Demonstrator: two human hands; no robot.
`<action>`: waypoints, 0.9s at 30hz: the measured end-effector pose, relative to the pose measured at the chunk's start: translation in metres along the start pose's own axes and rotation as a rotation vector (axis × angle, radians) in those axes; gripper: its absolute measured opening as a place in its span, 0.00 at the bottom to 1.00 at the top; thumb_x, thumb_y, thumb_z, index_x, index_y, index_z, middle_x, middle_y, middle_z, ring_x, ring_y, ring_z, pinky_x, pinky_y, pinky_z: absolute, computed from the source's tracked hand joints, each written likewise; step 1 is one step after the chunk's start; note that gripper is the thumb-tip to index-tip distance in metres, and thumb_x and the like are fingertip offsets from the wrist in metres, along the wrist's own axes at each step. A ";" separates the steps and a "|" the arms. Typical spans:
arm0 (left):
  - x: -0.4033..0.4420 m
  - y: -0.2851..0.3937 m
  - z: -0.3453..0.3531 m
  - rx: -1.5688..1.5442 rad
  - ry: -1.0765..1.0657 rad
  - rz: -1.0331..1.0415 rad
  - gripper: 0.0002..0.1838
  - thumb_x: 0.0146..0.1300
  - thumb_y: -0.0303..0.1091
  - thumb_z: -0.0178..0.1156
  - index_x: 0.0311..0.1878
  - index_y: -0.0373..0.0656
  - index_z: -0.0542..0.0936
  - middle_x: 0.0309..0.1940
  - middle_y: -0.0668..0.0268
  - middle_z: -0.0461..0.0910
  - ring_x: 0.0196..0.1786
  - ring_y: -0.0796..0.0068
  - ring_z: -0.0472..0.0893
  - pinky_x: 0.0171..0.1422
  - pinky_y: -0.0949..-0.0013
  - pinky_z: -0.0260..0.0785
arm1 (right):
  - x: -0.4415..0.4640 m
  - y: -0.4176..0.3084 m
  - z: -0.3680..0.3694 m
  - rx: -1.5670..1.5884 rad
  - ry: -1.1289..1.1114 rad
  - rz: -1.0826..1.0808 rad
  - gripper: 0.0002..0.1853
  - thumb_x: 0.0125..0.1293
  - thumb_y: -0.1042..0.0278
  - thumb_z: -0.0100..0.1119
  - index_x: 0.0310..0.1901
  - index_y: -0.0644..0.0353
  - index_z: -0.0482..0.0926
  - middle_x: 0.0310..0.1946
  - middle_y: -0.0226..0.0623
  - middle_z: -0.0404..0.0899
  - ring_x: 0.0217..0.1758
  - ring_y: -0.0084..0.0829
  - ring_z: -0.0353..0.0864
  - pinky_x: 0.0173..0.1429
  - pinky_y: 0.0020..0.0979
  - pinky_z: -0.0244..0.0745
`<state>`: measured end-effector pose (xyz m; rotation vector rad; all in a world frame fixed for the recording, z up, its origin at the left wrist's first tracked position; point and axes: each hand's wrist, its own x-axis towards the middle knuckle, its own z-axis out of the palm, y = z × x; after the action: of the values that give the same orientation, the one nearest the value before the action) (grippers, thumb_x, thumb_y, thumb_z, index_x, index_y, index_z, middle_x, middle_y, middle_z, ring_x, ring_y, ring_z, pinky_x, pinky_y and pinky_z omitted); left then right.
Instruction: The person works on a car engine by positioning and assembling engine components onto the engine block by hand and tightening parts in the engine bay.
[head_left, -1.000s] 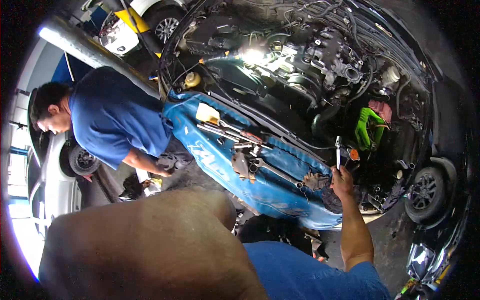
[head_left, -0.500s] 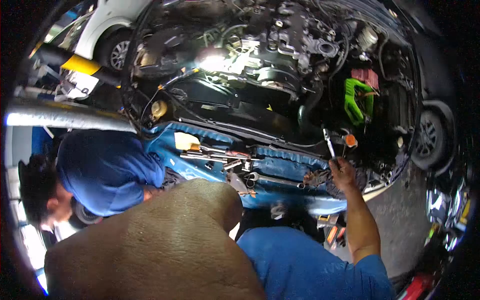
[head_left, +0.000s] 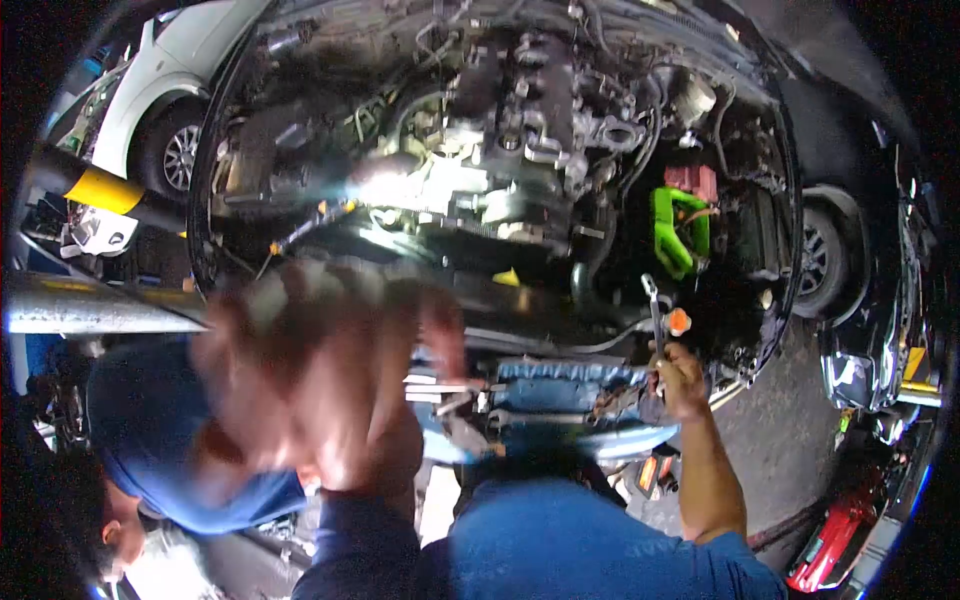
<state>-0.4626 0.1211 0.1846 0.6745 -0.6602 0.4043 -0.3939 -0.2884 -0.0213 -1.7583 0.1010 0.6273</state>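
My right hand point(head_left: 682, 382) is closed around the handle of a slim metal ratchet point(head_left: 655, 310). The tool's head points up over the front of the engine bay, close to an orange cap point(head_left: 679, 321). Large and smeared by motion, my left hand point(head_left: 330, 370) is raised near the camera on the left. Its finger positions are unclear, and no object shows in it. Behind it, part of the blue cover point(head_left: 560, 385) along the car's front edge is hidden. On that cover lie a combination wrench point(head_left: 545, 416) and a crumpled dark rag point(head_left: 615, 403).
A bright light shines on the exposed engine point(head_left: 520, 140). A green frame-like part point(head_left: 668, 235) sits at the right of the bay. On the left, a co-worker in a dark blue shirt point(head_left: 140, 430) bends beside a metal post point(head_left: 100, 305). Cars stand on both sides.
My left arm, which filled the lower left, has swung so that the hand now shows before the engine bay. The view has shifted; my right hand still grips the ratchet.
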 end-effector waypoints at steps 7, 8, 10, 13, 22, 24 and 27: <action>0.057 -0.130 -0.232 1.503 0.525 -0.441 0.20 0.59 0.37 0.66 0.48 0.34 0.76 0.40 0.55 0.83 0.45 0.64 0.82 0.50 0.66 0.74 | 0.088 -0.078 -0.002 -0.060 -0.077 -0.170 0.19 0.71 0.70 0.48 0.62 0.63 0.71 0.28 0.29 0.74 0.22 0.16 0.68 0.25 0.20 0.66; 0.068 -0.157 -0.270 1.765 0.432 -0.457 0.33 0.59 0.53 0.64 0.58 0.36 0.73 0.53 0.49 0.78 0.58 0.54 0.77 0.60 0.53 0.70 | 0.108 -0.100 0.007 -0.163 -0.032 -0.251 0.19 0.72 0.69 0.47 0.62 0.63 0.70 0.29 0.29 0.75 0.22 0.16 0.68 0.25 0.20 0.66; 0.108 -0.183 -0.274 2.076 0.354 -0.835 0.41 0.60 0.63 0.57 0.67 0.41 0.67 0.66 0.47 0.67 0.69 0.50 0.67 0.67 0.42 0.62 | 0.164 -0.132 0.023 -0.105 -0.042 -0.411 0.19 0.72 0.65 0.46 0.60 0.63 0.70 0.29 0.31 0.74 0.21 0.18 0.68 0.25 0.19 0.65; 0.125 -0.224 -0.308 2.058 0.385 -1.114 0.43 0.61 0.65 0.55 0.70 0.44 0.63 0.69 0.51 0.62 0.72 0.50 0.62 0.70 0.42 0.59 | 0.256 -0.190 0.050 -0.124 -0.041 -0.484 0.18 0.72 0.63 0.46 0.59 0.62 0.70 0.29 0.32 0.75 0.19 0.19 0.67 0.23 0.21 0.64; 0.135 -0.225 -0.303 1.961 0.479 -1.222 0.36 0.60 0.61 0.58 0.64 0.46 0.71 0.61 0.56 0.72 0.62 0.54 0.75 0.62 0.55 0.71 | 0.512 -0.271 0.127 0.176 -0.071 -0.403 0.08 0.69 0.64 0.57 0.47 0.52 0.79 0.26 0.28 0.76 0.16 0.20 0.63 0.18 0.24 0.57; 0.133 -0.226 -0.306 1.964 0.495 -1.208 0.35 0.59 0.60 0.59 0.63 0.46 0.73 0.59 0.56 0.73 0.60 0.55 0.77 0.60 0.54 0.73 | 0.555 -0.268 0.138 0.074 -0.002 -0.433 0.07 0.69 0.65 0.58 0.46 0.52 0.79 0.26 0.28 0.76 0.17 0.20 0.64 0.18 0.25 0.58; 0.137 -0.219 -0.298 1.919 0.523 -1.227 0.34 0.58 0.61 0.60 0.60 0.46 0.75 0.58 0.56 0.74 0.60 0.56 0.77 0.61 0.56 0.73 | 0.588 -0.274 0.144 -0.054 0.009 -0.330 0.06 0.67 0.66 0.58 0.43 0.53 0.80 0.25 0.27 0.76 0.19 0.21 0.67 0.20 0.27 0.60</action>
<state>-0.1176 0.1855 0.0046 2.4359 0.9718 -0.1090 0.1606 0.0738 -0.0728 -1.7788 -0.1991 0.3842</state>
